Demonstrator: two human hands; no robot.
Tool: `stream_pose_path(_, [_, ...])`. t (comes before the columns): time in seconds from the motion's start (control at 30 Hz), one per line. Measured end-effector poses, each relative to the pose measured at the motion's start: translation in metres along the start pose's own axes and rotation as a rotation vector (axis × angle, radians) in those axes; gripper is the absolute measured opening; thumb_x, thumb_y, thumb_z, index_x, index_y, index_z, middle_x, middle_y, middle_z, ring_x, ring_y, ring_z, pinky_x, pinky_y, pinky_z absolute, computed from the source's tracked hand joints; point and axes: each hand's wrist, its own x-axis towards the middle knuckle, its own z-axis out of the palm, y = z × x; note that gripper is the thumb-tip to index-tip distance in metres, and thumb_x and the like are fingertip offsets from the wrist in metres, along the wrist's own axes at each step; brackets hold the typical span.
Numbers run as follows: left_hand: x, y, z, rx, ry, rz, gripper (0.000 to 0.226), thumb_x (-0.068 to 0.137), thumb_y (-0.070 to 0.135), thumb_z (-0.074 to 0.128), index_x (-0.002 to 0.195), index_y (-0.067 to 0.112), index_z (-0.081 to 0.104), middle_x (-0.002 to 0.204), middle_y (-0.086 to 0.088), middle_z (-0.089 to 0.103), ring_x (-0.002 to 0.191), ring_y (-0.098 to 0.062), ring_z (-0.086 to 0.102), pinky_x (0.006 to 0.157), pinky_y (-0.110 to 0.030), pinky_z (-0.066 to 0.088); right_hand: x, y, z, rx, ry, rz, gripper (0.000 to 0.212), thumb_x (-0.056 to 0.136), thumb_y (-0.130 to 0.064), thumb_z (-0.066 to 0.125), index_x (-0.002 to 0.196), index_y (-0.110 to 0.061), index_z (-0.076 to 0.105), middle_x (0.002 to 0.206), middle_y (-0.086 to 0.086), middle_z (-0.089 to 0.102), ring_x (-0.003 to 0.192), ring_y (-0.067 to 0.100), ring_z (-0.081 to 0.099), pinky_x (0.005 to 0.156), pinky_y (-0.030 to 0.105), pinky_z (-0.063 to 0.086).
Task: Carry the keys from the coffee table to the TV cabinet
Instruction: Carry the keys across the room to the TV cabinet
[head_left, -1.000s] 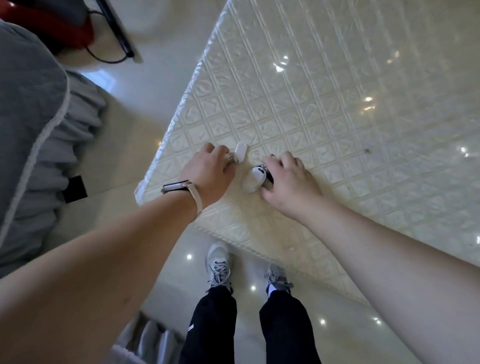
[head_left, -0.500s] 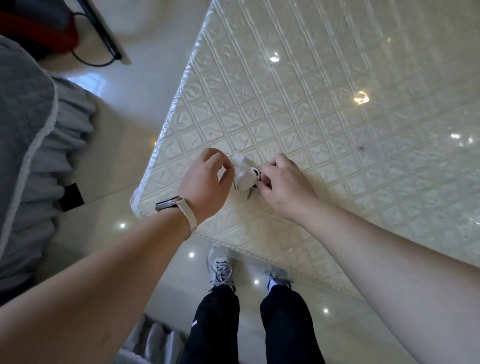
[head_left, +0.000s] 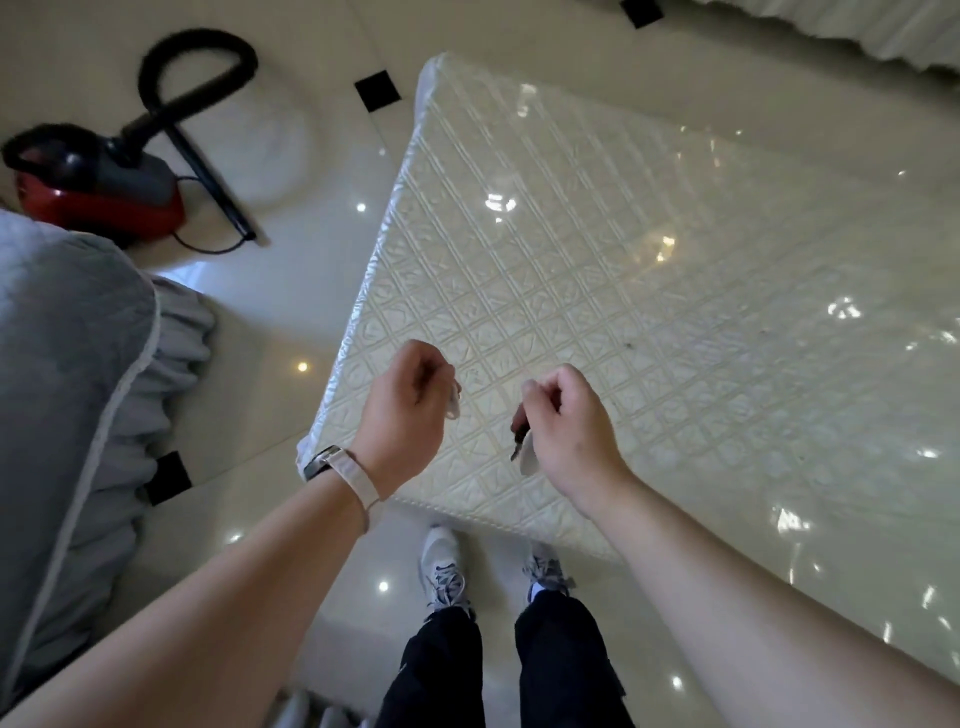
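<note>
Both my hands hover above the near left corner of the coffee table (head_left: 649, 291), which has a glossy, cream, quilted top. My left hand (head_left: 410, 410), with a watch on the wrist, is closed around a small white key fob (head_left: 454, 404) that peeks out by the fingers. My right hand (head_left: 566, 421) pinches a second set of keys (head_left: 523, 441): a dark key part and a white oval fob hang below its fingers. The two sets are apart and off the table. The TV cabinet is not in view.
A grey covered sofa (head_left: 67, 405) stands at the left. A red vacuum cleaner (head_left: 98, 182) with a black hose lies on the tiled floor at the far left. Another covered seat (head_left: 831, 31) edges the top right. My feet stand at the table's near edge.
Both hands have lifted off the table, each taking a set of keys with it, and have moved apart. The view has pulled back and tilted up.
</note>
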Motion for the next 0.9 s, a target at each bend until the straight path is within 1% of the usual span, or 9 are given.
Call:
stream_pose_path(0.07, [-0.008,0.023,-0.006,-0.059,0.002,-0.028,0.012,0.092,0.008,0.05,0.08,0.012,0.052,0.066,-0.014,0.065,0.058,-0.025,0.062,0.058,-0.041,0.052,-0.017,-0.014,-0.012,0.021,0.044,0.026,0.025,0.093,-0.031,0.051,0.079,-0.01,0.049,0.076,0.017,0.067,0.07,0.029,0.063,0.064,0.036,0.05])
stream_pose_path(0.17, [-0.025,0.062,-0.014,-0.07,-0.026,-0.075,0.012,0.092,0.012,0.054,0.08,0.014,0.055,0.063,-0.013,0.062,0.053,-0.021,0.057,0.053,-0.04,0.05,-0.046,-0.037,-0.036,0.083,0.095,0.146,0.029,0.085,-0.043,0.054,0.077,-0.015,0.054,0.076,0.018,0.067,0.07,0.034,0.065,0.069,0.049,0.053])
stream_pose_path(0.23, [-0.039,0.087,-0.02,-0.065,-0.063,-0.093,0.012,0.091,0.015,0.057,0.079,0.013,0.058,0.06,-0.01,0.061,0.051,-0.018,0.054,0.051,-0.036,0.048,-0.067,-0.053,-0.051,0.217,0.123,0.262,0.029,0.079,-0.046,0.058,0.071,-0.018,0.056,0.07,0.016,0.064,0.064,0.033,0.061,0.062,0.046,0.052])
stream_pose_path(0.33, [-0.063,0.122,-0.028,-0.054,-0.105,-0.115,0.014,0.09,0.018,0.06,0.077,0.013,0.062,0.056,-0.006,0.06,0.049,-0.014,0.054,0.049,-0.031,0.046,-0.101,-0.071,-0.075,0.504,0.112,0.398,0.016,0.086,-0.023,0.061,0.074,-0.014,0.056,0.062,0.011,0.054,0.051,0.023,0.052,0.047,0.028,0.04])
stream_pose_path(0.5, [-0.099,0.171,-0.03,-0.099,-0.146,-0.138,0.015,0.089,0.017,0.06,0.078,0.009,0.064,0.054,-0.007,0.059,0.047,-0.015,0.05,0.042,-0.024,0.039,-0.16,-0.091,-0.108,0.77,0.15,0.472,0.015,0.086,-0.008,0.059,0.071,-0.011,0.054,0.057,0.009,0.049,0.049,0.022,0.046,0.044,0.027,0.036])
stream_pose_path(0.6, [-0.115,0.195,-0.021,-0.114,-0.186,-0.144,0.012,0.089,0.014,0.06,0.081,0.006,0.063,0.06,-0.004,0.06,0.046,-0.011,0.048,0.041,-0.02,0.038,-0.189,-0.095,-0.124,0.848,0.182,0.507,0.019,0.084,-0.007,0.057,0.066,-0.012,0.051,0.052,0.008,0.047,0.045,0.021,0.044,0.043,0.027,0.036])
stream_pose_path(0.7, [-0.13,0.217,-0.004,-0.098,-0.248,-0.126,0.01,0.088,0.016,0.06,0.082,0.009,0.063,0.065,-0.004,0.061,0.05,-0.011,0.049,0.045,-0.023,0.04,-0.212,-0.095,-0.142,0.857,0.236,0.496,0.018,0.082,-0.007,0.056,0.066,-0.012,0.052,0.051,0.007,0.047,0.048,0.022,0.044,0.042,0.025,0.037])
stream_pose_path(0.8, [-0.145,0.243,0.016,-0.034,-0.294,-0.072,0.01,0.087,0.019,0.06,0.084,0.011,0.064,0.066,-0.002,0.062,0.053,-0.011,0.051,0.045,-0.022,0.041,-0.231,-0.09,-0.166,0.812,0.318,0.45,0.01,0.079,-0.007,0.058,0.07,-0.01,0.055,0.061,0.011,0.05,0.058,0.025,0.049,0.048,0.028,0.042])
stream_pose_path(0.9, [-0.162,0.27,0.038,-0.011,-0.352,-0.019,0.01,0.087,0.018,0.06,0.085,0.008,0.063,0.066,-0.002,0.059,0.051,-0.008,0.049,0.042,-0.018,0.04,-0.249,-0.08,-0.196,0.814,0.393,0.402,0.005,0.079,-0.007,0.058,0.074,-0.009,0.057,0.065,0.012,0.051,0.059,0.026,0.05,0.048,0.028,0.043])
